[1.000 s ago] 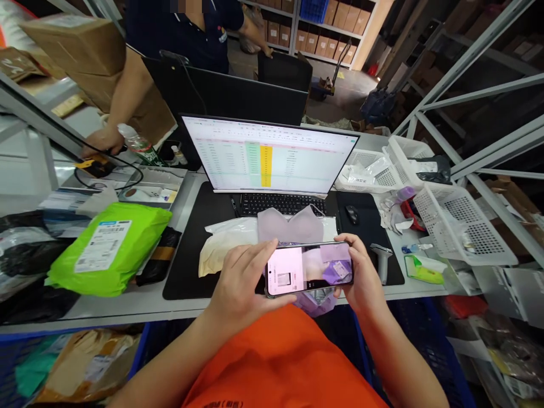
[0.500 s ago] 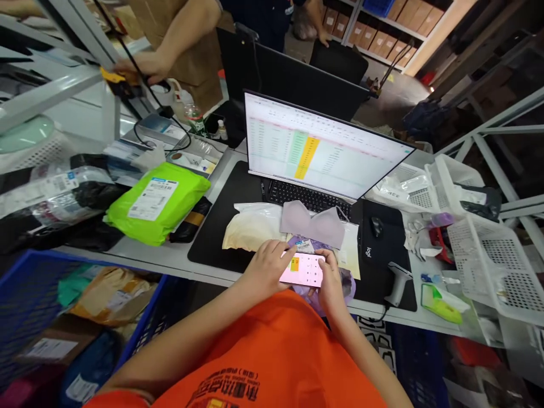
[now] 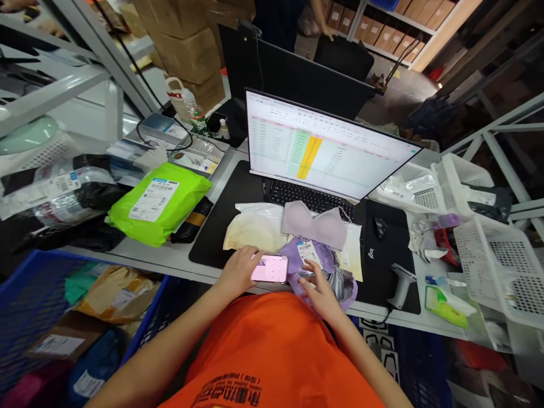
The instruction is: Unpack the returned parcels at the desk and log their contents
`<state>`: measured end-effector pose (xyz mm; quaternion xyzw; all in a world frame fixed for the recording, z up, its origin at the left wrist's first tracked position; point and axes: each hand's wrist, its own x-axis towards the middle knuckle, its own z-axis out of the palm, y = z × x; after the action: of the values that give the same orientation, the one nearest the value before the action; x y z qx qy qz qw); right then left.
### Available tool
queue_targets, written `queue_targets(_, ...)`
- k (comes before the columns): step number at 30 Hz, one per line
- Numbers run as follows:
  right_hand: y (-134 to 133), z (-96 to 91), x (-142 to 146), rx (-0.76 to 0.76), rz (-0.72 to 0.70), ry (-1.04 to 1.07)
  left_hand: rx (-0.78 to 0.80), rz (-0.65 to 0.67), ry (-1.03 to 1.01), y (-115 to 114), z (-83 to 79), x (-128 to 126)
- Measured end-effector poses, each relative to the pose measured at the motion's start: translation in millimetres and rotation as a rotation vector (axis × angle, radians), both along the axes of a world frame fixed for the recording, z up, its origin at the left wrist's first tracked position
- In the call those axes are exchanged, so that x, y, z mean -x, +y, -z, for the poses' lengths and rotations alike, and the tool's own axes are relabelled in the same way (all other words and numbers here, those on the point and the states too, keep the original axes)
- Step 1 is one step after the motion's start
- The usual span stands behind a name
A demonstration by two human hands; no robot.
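My left hand [image 3: 240, 269] grips a phone [image 3: 272, 268] by its left end, its lit pinkish screen facing up. To the right of the phone, my right hand [image 3: 317, 286] has its fingers apart, over an opened purple mailer bag [image 3: 327, 258] with a white label [image 3: 306, 252]. Whether the fingers touch the bag I cannot tell. Behind the bag lies a pale lilac bra [image 3: 313, 224]. A cream and white bag [image 3: 255, 226] rests left of it, partly under the phone hand's side of the desk mat [image 3: 212, 243].
A monitor [image 3: 327, 153] stands behind a keyboard [image 3: 310, 199]. On the left lie a green parcel [image 3: 159, 201] and a black parcel [image 3: 59, 192], above a blue crate [image 3: 25, 283]. A mouse [image 3: 379, 228], a barcode scanner [image 3: 402, 286] and white baskets [image 3: 488, 266] are on the right.
My left hand has moved the phone to the left. My right hand has let go of it and opened over the purple bag. The co-worker's arm at upper left has withdrawn.
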<state>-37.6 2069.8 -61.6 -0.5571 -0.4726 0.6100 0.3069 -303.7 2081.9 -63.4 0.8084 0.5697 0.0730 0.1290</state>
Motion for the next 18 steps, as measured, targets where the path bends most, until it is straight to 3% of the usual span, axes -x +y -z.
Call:
queue_targets(5, -9.9, 25.6, -62.6, 0.031, 0.179, -0.083, -0.018, -0.024, 0.105, -4.0, 28.7, 74.0)
queue_targets(10, -12.9, 64.4, -130.4, -0.017, 0.31, -0.269, 0.056, 0.167, 0.225, -2.3, 50.1, 140.3)
queue_targets(14, -11.6, 87.4, -161.9, -0.081, 0.314, -0.387, 0.155, 0.287, 0.23, 10.2, 58.3, 163.6)
queue_targets(18, -10.8, 96.3, -177.2, -0.117, 0.263, -0.412, 0.201, 0.316, 0.256, 33.7, 57.5, 165.1)
